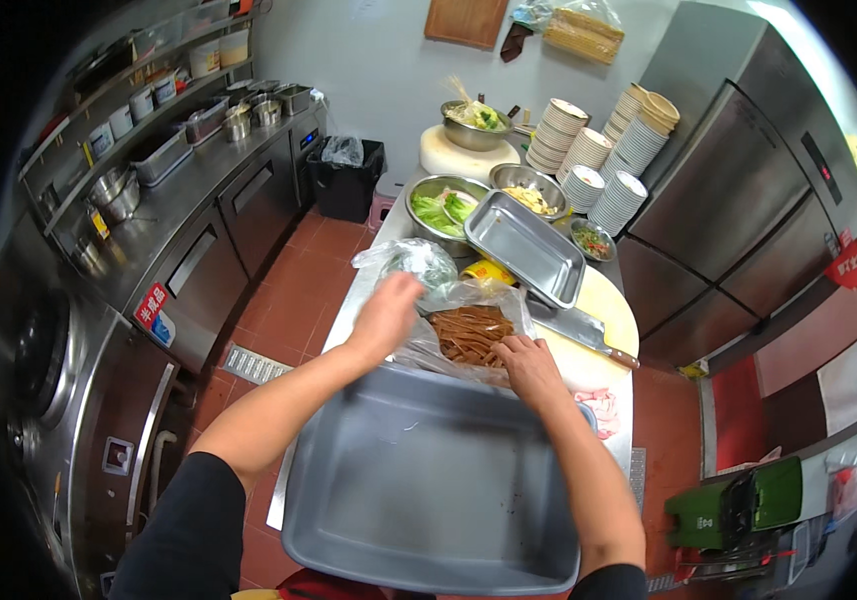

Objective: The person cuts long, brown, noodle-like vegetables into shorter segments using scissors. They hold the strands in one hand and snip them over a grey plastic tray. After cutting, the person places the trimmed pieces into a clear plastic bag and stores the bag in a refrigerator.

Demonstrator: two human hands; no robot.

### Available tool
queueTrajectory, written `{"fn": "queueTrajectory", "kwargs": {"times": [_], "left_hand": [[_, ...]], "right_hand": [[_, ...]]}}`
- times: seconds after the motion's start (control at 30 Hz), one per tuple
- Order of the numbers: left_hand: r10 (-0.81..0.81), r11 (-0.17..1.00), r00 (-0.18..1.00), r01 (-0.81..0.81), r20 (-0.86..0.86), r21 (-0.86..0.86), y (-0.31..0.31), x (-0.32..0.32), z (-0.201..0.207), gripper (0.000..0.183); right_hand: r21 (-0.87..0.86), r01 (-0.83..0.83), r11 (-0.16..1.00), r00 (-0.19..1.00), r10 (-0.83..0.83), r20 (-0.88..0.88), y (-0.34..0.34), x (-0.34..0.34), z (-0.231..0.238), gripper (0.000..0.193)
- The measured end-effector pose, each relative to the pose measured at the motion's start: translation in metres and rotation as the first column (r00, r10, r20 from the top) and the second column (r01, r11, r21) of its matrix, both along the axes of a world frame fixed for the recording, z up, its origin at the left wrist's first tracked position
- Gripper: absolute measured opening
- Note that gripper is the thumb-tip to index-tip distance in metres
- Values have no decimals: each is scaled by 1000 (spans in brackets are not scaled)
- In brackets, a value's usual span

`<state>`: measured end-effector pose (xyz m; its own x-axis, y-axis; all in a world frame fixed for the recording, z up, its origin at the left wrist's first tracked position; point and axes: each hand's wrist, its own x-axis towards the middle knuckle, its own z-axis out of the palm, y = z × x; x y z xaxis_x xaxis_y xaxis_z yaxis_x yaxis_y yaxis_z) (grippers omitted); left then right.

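Note:
Brown flat strips (472,334) lie in a heap inside an opened clear plastic bag (419,352), just beyond a large grey plastic tub (399,480). My right hand (531,370) is at the near right side of the heap, its fingers curled down over the bag's edge; its fingertips are partly hidden. Above the bag's left side, my left hand (389,312) is raised and smeared by motion, so its fingers cannot be made out. Past it sits another clear plastic bag (427,265) with greenish contents, beside a yellow packet (487,272).
An empty metal tray (529,245) leans over bowls at the back. A cleaver (581,328) lies on a round cutting board (614,312), and pinkish raw meat (604,410) sits near the tub's right corner. Stacked bowls (559,130) stand behind. A black bin (347,180) is at left.

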<state>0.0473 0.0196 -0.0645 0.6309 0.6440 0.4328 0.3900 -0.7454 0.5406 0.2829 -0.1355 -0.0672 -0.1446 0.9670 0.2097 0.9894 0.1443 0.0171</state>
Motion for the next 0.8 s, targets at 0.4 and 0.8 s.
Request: {"fn": "queueTrajectory", "kwargs": {"times": [0.4,0.8], "left_hand": [[-549,810,499,514,-670,-281,56,-19,13,28],[-625,733,716,402,-310,-548,12,-23,25,35]], "right_hand": [[-367,662,654,748,-614,253,29,34,72,53],[63,465,883,668,-303,-680,66,10,48,17]]}}
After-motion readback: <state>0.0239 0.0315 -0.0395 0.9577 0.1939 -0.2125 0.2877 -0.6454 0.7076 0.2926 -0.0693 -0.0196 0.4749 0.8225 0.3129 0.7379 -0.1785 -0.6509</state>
